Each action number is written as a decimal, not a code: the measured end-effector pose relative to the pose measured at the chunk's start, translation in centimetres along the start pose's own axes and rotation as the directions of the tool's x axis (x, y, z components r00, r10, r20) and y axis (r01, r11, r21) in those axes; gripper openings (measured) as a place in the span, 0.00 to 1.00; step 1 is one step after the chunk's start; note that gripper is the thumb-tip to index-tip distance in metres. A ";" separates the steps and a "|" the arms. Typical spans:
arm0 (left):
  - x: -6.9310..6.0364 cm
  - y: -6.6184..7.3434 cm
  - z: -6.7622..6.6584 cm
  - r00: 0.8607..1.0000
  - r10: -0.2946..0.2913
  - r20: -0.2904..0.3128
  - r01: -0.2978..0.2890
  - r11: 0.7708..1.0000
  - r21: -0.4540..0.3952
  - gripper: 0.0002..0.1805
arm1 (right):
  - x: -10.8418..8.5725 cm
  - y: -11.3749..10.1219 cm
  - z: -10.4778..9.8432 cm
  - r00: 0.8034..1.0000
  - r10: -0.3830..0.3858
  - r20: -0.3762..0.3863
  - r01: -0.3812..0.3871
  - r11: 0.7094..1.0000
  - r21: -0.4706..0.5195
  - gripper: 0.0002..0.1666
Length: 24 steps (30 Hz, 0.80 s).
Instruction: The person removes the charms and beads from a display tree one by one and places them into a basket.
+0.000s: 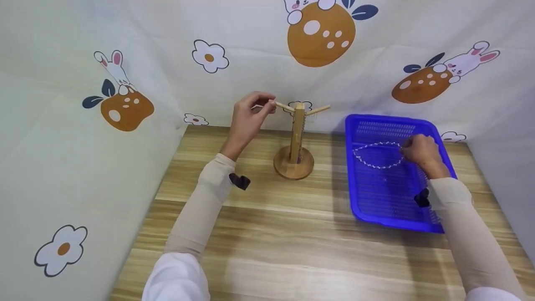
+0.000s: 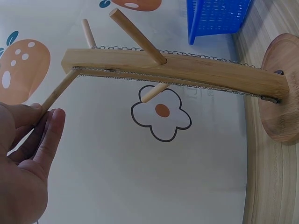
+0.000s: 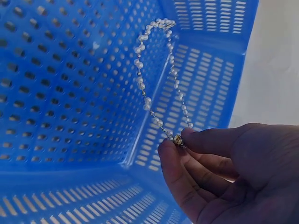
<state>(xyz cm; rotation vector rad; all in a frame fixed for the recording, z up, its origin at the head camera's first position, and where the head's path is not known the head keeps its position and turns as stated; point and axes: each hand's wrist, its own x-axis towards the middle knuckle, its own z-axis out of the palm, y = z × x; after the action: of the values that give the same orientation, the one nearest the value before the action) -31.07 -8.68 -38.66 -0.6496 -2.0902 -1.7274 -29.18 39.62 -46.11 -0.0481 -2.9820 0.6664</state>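
Note:
A wooden stand (image 1: 297,133) with angled pegs rises from a round base. My left hand (image 1: 247,119) pinches the tip of its left upper peg (image 2: 58,93) between thumb and fingers. Thin chains (image 2: 187,82) hang along the post (image 2: 210,71) in the left wrist view. Over the blue basket (image 1: 355,200), my right hand (image 1: 423,154) pinches a white beaded necklace (image 1: 379,167) by a gold-coloured piece (image 3: 178,139), seen in the right wrist view. The necklace loop stretches out leftward inside the basket.
The basket stands right of the stand on the wooden table (image 1: 267,251). A printed cloth (image 1: 250,83) with rabbits, orange fruit and flowers rises behind the table and along both sides.

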 end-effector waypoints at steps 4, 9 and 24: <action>0.0 0.0 0.0 1.000 0.001 -0.002 -0.001 1.000 -0.004 0.10 | 0.1 0.6 0.1 1.000 0.011 -0.002 -0.011 1.000 -0.023 0.07; 0.1 -0.1 0.0 1.000 0.002 -0.005 -0.002 1.000 -0.006 0.09 | 0.1 1.0 0.3 1.000 0.024 0.011 -0.024 0.999 -0.040 0.08; 0.0 -0.2 0.0 1.000 0.011 -0.002 -0.011 1.000 -0.006 0.10 | 0.0 1.7 0.9 0.996 0.015 0.092 -0.008 0.997 -0.083 0.08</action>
<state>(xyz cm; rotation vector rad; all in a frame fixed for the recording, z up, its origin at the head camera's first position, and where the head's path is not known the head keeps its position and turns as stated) -31.18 -8.69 -38.78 -0.6598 -2.0767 -1.7281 -29.19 40.83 -47.63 -0.0406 -3.1000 0.5616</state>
